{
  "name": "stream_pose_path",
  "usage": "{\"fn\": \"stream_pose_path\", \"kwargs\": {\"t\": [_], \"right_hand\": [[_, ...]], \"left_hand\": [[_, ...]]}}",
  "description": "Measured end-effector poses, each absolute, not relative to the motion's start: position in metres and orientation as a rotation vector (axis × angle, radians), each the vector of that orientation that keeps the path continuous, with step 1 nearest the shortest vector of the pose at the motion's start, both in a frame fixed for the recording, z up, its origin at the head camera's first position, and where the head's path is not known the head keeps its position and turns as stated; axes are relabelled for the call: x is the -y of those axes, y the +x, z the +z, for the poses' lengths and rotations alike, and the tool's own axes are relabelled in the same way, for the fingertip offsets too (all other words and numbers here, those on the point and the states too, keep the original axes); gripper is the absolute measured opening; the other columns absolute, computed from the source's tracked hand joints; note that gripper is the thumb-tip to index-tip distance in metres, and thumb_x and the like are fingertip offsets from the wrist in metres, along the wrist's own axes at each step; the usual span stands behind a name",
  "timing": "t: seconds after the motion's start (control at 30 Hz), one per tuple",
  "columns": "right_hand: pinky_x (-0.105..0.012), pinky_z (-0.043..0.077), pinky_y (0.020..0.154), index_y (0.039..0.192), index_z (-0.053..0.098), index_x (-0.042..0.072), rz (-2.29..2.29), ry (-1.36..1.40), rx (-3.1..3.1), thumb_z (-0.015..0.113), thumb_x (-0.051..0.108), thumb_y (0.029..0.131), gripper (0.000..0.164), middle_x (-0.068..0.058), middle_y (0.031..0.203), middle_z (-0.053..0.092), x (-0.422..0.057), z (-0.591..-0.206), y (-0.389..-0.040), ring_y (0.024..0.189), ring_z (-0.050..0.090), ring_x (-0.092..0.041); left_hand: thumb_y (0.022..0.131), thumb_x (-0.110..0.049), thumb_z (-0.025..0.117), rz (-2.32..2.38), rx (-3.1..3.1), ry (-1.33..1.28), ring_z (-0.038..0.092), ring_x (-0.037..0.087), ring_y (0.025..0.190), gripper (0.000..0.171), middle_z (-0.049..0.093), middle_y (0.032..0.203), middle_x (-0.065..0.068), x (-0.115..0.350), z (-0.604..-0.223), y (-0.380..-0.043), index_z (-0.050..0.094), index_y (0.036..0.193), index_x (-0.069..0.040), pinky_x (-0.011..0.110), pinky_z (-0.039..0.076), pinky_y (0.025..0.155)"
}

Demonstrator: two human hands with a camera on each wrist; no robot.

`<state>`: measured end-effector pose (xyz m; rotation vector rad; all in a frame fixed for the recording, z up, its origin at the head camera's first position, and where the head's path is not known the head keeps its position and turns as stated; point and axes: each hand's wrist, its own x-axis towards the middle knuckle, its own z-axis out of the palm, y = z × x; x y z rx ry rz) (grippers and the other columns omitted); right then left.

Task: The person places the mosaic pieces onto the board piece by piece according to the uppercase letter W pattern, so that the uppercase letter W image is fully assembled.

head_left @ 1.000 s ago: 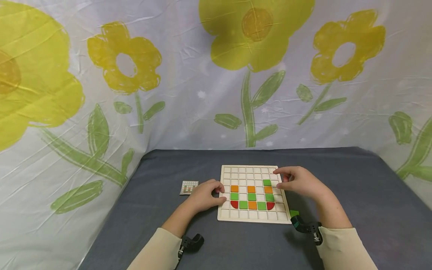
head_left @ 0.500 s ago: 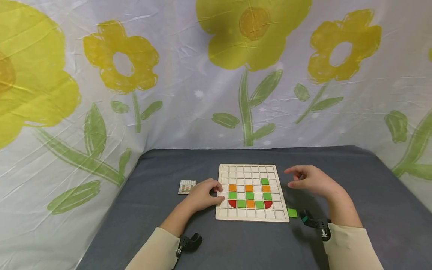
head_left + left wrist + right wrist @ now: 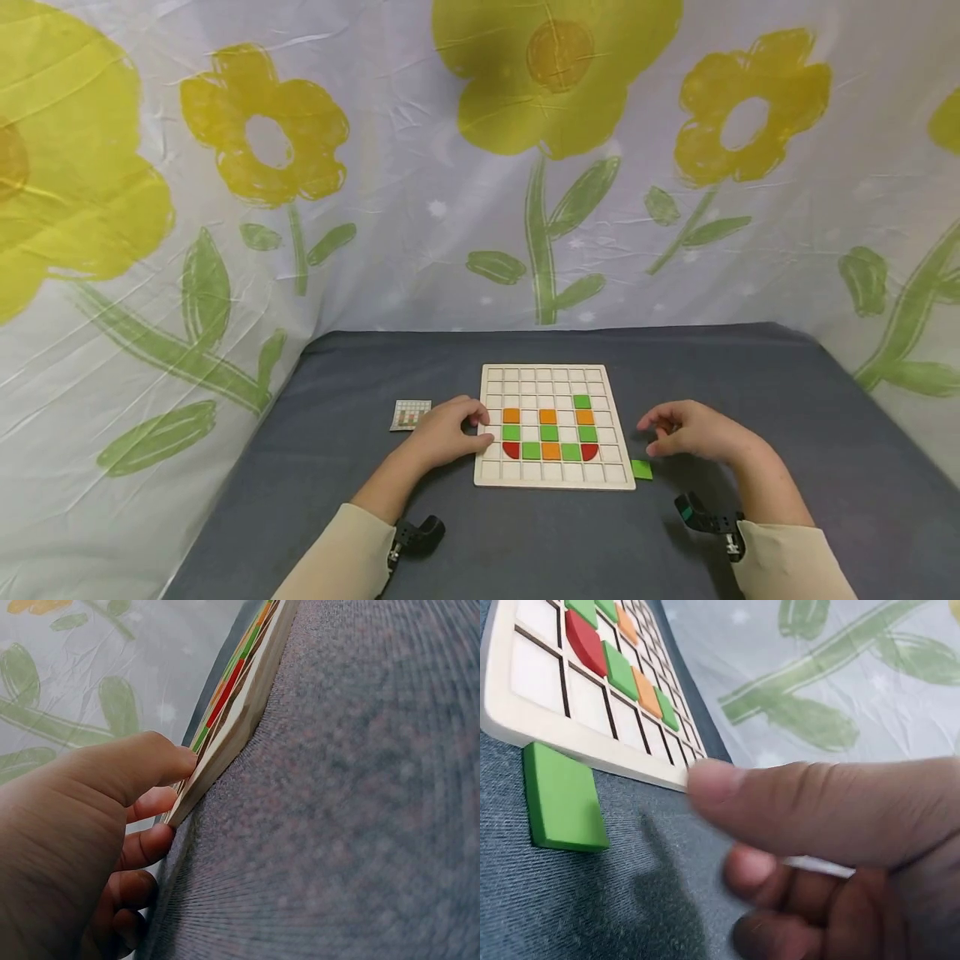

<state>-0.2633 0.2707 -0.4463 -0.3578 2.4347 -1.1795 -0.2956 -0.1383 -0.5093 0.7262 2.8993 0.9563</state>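
A square wooden grid board [image 3: 553, 475] lies on the dark cloth, with green, orange and red tiles set in several of its cells. My left hand [image 3: 448, 430] holds the board's left edge; in the left wrist view the thumb [image 3: 161, 761] lies over the rim and the bent fingers meet its side. To the right of the board, my right hand [image 3: 693, 429] hovers with loosely bent fingers and holds nothing. One loose green square tile [image 3: 564, 801] lies on the cloth beside the board's near right corner, close to the right hand.
A small card [image 3: 410, 414] printed with a coloured grid lies left of the board, behind the left hand. Dark grey cloth [image 3: 540, 542] covers the table. Behind it hangs a white curtain [image 3: 405, 167] with yellow flowers.
My right hand has moved off the board's upper right side, outward and then nearer, toward the loose green tile. The left hand stays at the board's edge. The view has shifted slightly.
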Motion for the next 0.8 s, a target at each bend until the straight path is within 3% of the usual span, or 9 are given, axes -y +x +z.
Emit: {"fn": "stream_pose_path", "kwargs": {"t": [0.4,0.8], "right_hand": [[-0.033,0.037,0.062,0.092,0.062,0.001,-1.022,-0.367,-2.406,0.085,0.0,0.074,0.029,-0.002,0.071,0.051,-0.262,-0.456,-0.257,0.064,0.045,-0.016],[-0.029,0.034,0.057,0.092,0.062,0.002,-1.053,-0.396,-2.429,0.082,-0.003,0.073,0.028,0.0,0.067,0.049,-0.263,-0.458,-0.255,0.059,0.043,-0.014]], "left_hand": [[0.088,-0.036,0.079,0.985,-2.893,0.714,0.049,0.012,0.077,0.019,0.052,0.089,-0.008,0.142,-0.513,-0.297,0.063,0.094,-0.025,0.036,0.04,0.07],[0.087,-0.036,0.079,0.977,-2.896,0.713,0.049,0.012,0.077,0.02,0.052,0.088,-0.008,0.138,-0.514,-0.299,0.064,0.094,-0.026,0.035,0.04,0.07]]}}
